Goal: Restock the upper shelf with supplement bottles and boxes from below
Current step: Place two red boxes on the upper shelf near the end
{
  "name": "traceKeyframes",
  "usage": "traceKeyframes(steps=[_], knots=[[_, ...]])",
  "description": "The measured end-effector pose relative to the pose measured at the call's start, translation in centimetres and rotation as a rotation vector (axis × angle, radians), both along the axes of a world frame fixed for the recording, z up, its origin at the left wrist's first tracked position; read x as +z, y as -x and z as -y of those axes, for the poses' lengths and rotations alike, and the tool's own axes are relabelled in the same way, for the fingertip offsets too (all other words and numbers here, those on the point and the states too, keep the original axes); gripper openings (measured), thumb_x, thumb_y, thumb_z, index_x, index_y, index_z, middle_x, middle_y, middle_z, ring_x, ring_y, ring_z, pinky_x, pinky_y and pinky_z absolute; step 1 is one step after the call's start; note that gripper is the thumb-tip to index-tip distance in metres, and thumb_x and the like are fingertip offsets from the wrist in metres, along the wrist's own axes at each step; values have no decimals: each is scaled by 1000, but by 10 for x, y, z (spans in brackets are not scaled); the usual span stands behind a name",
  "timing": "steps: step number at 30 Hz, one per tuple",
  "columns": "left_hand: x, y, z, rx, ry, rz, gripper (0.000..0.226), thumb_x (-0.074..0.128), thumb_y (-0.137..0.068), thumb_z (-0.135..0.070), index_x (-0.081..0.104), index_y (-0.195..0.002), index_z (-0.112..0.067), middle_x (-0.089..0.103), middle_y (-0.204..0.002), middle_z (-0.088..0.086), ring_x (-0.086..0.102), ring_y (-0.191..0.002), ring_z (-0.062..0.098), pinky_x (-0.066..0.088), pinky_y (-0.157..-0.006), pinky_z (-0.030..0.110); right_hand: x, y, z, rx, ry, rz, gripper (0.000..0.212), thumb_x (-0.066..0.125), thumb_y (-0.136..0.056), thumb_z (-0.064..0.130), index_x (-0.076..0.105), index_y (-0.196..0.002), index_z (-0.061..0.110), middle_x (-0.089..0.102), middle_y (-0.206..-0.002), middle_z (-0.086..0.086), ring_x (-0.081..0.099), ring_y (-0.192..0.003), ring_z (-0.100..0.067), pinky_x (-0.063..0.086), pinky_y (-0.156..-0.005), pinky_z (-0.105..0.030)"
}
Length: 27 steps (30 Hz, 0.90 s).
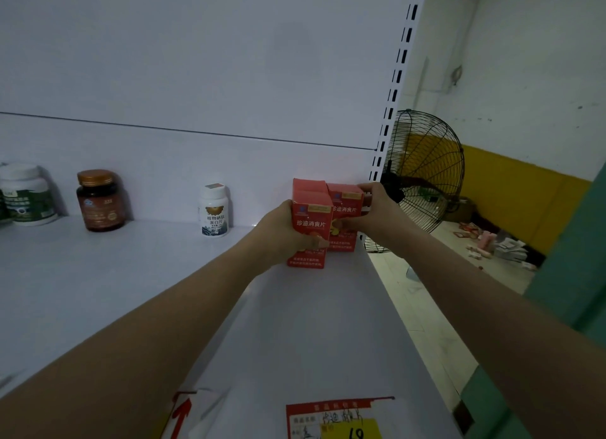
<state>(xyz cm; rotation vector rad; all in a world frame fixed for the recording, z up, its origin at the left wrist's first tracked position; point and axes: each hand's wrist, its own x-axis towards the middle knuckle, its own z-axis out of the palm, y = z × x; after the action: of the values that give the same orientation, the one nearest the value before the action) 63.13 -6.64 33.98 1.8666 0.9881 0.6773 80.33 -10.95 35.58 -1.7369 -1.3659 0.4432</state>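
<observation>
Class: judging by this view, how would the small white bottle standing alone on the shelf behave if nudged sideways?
The white bottle looks taller than wide, so it probably tips rather than slides. Its round body would likely roll once down. The shelf looks smooth, so a low push might slide it instead.

Both bare forearms are reaching forward and up, converging toward the right. The left hand (282, 228) is gripping with its thumb pressing across the front and fingers wrapping behind. The right hand (373, 210) is clasping from the right side, fingers curling over the top, thumb in front.
</observation>
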Motion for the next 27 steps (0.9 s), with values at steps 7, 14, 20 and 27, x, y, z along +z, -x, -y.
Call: traceKeyframes(steps=[7,14,20,27], knots=[[3,7,4,44,-77,-140,65,80,-70,-32,48,-124,-14,63,-121,3,61,-106,19,50,-92,33,5,10,15,-34,79,3,71,80,-73,19,41,-132,11,58,-95,11,57,-99,-13,45,-71,-19],[17,44,39,88,-193,-237,65,67,-84,-31,37,-134,-4,49,-136,11,50,-108,23,39,-75,26,22,38,52,-238,243,260,46,72,-80,32,52,-112,7,59,-105,-6,49,-72,-10,41,-58,-24],[20,132,91,85,-300,-197,53,65,-85,-29,42,-128,-7,40,-105,1,41,-94,16,36,-74,25,33,123,111,-257,101,319,34,65,-86,14,60,-117,3,63,-118,-14,58,-99,-27,45,-81,-34],[6,250,175,-36,-374,-224,64,61,-89,-30,33,-143,-9,40,-145,9,45,-123,21,38,-92,29,17,253,199,-318,37,443,43,65,-85,17,55,-125,6,60,-122,-12,57,-109,-29,48,-91,-37]])
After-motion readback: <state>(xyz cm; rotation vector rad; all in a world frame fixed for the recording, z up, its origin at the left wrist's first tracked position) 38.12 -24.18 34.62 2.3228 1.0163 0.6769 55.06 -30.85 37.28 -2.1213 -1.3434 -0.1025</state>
